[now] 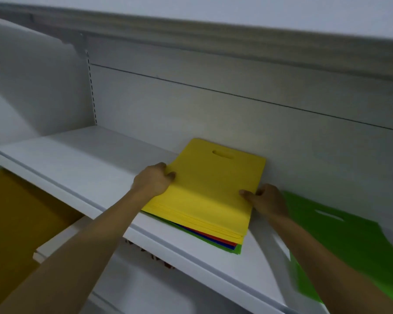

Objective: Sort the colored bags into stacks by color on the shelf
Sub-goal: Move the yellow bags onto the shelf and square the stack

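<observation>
Fingers (169, 174) of left hand (153, 181) and right hand (267, 200) curl round opposite sides of flat yellow fabric bags (210, 189) stacked near the back edge of the white shelf (73, 164).

no readable text, labels or numbers

We see a white back panel (213, 114) with a thin dark line across it, a slotted rail (91, 87) at its left, and a mustard-brown surface (16, 218) at lower left

White shelf (77, 168) with a yellow-topped bag stack (211, 189) and a green bag (349, 241)
</observation>
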Tool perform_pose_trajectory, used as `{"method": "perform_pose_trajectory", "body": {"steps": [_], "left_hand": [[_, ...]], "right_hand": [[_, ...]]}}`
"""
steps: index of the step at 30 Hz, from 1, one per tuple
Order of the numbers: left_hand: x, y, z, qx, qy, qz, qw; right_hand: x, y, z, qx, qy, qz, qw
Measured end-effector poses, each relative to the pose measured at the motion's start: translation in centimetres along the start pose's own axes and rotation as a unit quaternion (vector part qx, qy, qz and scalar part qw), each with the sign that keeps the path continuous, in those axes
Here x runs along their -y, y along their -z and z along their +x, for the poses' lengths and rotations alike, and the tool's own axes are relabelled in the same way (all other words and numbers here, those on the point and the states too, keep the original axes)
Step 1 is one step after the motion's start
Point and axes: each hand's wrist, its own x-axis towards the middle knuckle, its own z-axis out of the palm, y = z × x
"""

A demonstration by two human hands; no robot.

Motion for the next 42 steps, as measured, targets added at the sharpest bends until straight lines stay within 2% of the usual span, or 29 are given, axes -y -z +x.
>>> {"method": "perform_pose_trajectory", "body": {"steps": [8, 11, 14, 19, 21, 23, 26, 28, 30, 34, 37, 42], "left_hand": [[0.2, -0.2, 0.0, -0.021, -0.030, -0.005, 0.999], [0.6, -0.3, 0.3, -0.011, -0.068, -0.017, 0.997], [0.8, -0.2, 0.5, 0.009, -0.106, -0.014, 0.994], [1.4, 0.6, 1.3, 0.068, -0.149, 0.030, 0.986], [1.3, 1.2, 1.8, 0.071, -0.161, 0.038, 0.984], [0.8, 1.4, 2.6, 0.072, -0.171, 0.045, 0.982], [0.4, 1.4, 4.0, 0.111, -0.153, -0.004, 0.982], [0.4, 1.5, 4.7, 0.123, -0.128, -0.048, 0.983], [0.6, 1.7, 5.2, 0.129, -0.112, -0.097, 0.981], [0.8, 2.1, 5.9, 0.159, -0.075, -0.254, 0.951], [1.0, 2.5, 5.9, 0.155, -0.075, -0.343, 0.923], [0.0, 3.0, 5.3, 0.089, -0.104, -0.336, 0.932]], "right_hand": [[1.1, -0.4, -0.2, -0.104, 0.035, 0.006, 0.994], [2.7, 0.5, -1.0, -0.133, 0.044, -0.113, 0.984], [5.2, 1.5, -2.4, -0.180, 0.025, -0.264, 0.947], [8.2, 2.9, -4.4, -0.202, 0.017, -0.364, 0.909], [8.5, 3.0, -4.9, -0.192, 0.016, -0.368, 0.910], [8.2, 2.9, -5.0, -0.182, 0.012, -0.278, 0.943], [7.6, 2.7, -4.8, -0.166, 0.015, -0.012, 0.986], [7.5, 2.6, -5.2, -0.155, -0.017, 0.195, 0.968], [7.3, 2.4, -5.4, -0.138, -0.049, 0.304, 0.941], [7.2, 1.6, -5.3, -0.124, -0.095, 0.395, 0.905], [6.8, 1.0, -5.0, -0.135, -0.112, 0.396, 0.902], [5.8, 1.3, -5.3, -0.159, -0.135, 0.391, 0.897]]}}
